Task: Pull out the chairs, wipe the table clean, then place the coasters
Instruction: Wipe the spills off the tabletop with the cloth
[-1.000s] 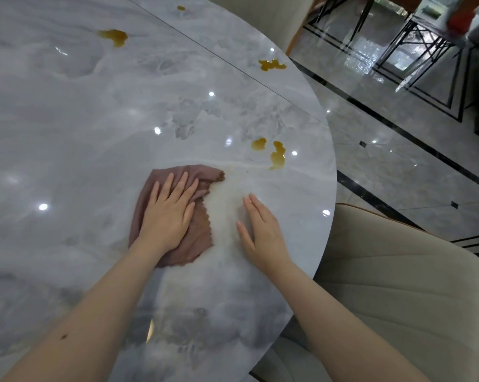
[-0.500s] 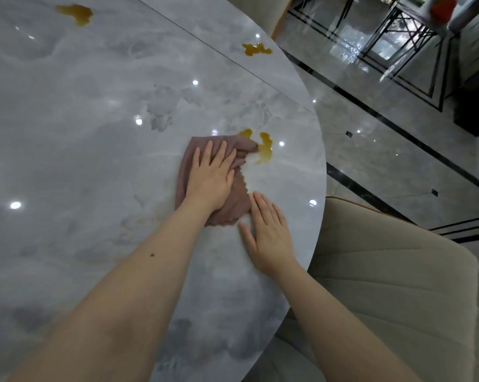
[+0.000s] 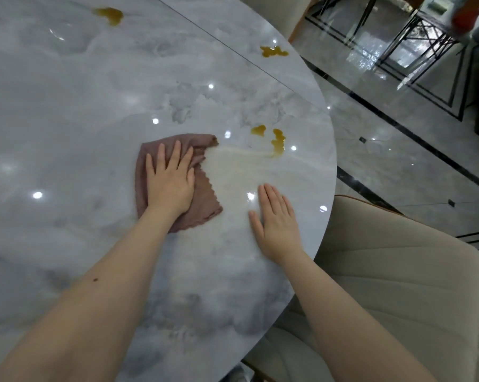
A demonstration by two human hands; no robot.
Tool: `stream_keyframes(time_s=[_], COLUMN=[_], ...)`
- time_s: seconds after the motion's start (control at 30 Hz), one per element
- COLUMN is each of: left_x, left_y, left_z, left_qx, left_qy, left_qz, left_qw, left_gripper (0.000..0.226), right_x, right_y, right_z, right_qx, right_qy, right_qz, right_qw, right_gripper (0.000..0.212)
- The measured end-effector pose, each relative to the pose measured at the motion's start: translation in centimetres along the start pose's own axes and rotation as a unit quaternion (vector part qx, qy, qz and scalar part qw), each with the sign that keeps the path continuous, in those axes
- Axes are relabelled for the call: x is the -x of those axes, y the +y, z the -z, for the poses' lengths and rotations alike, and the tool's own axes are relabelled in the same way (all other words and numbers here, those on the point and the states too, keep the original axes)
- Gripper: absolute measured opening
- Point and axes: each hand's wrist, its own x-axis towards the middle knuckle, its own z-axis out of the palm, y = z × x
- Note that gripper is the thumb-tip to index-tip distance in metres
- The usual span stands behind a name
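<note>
The left hand (image 3: 170,186) lies flat on a mauve cloth (image 3: 202,199), fingers (image 3: 161,158) spread wide, pressing it to the grey marble tabletop (image 3: 67,111). The right hand (image 3: 277,224) rests palm-down on bare stone near the rim, fingers together and holding nothing. Amber spills (image 3: 277,142) sit just beyond a pale smear beside the cloth. A cream chair (image 3: 398,285) stands by the table's edge.

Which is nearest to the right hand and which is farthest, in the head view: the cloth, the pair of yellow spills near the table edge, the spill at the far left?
From the right hand:
1. cloth, to its left, under the left hand.
2. pair of yellow spills, ahead, near the table edge.
3. far-left spill, at the top left.
</note>
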Motion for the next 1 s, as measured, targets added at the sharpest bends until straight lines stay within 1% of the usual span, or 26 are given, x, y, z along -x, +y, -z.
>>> stream_keyframes(time_s=[0.07,0.23,0.33,0.47,0.6,0.7,0.83,0.93,1.0], left_x=[-0.2,-0.1,0.3,1.1,2.3,3.0,3.1,2.5,1.7], left_y=[1.6,6.5,8.1,10.6,14.4,17.3,19.9,21.2,22.3], left_z=[-0.3,-1.2,-1.6,-2.0,-2.7,-3.2,-3.8,-4.0,-4.4], left_qx=[0.003,0.006,0.003,0.0,0.005,0.012,0.014,0.012,0.007], left_qy=[0.004,0.001,0.003,0.011,0.026,0.03,0.036,0.036,0.038], left_qz=[0.031,0.021,0.04,0.109,0.185,0.224,0.252,0.287,0.309], left_qw=[1.0,1.0,0.999,0.994,0.982,0.974,0.967,0.957,0.95], left_gripper=[0.051,0.051,0.051,0.051,0.052,0.052,0.053,0.058,0.066], right_x=[0.0,-0.2,-0.6,-1.4,-2.7,-3.6,-5.6,-7.8,-9.6], right_y=[0.1,0.4,1.1,4.3,8.4,10.9,13.1,14.8,16.1], right_z=[-0.1,-0.2,0.4,2.4,4.2,5.1,5.9,6.2,6.3], right_qx=[-0.005,-0.039,-0.069,-0.088,-0.074,-0.053,-0.032,-0.013,-0.002], right_qy=[0.011,0.015,0.005,-0.01,-0.024,-0.041,-0.049,-0.04,-0.045], right_qz=[0.003,0.018,0.049,0.132,0.157,0.18,0.19,0.163,0.134], right_qw=[1.0,0.999,0.996,0.987,0.985,0.981,0.98,0.986,0.99], right_gripper=[0.071,0.068,0.062,0.055,0.054,0.054,0.055,0.058,0.063])
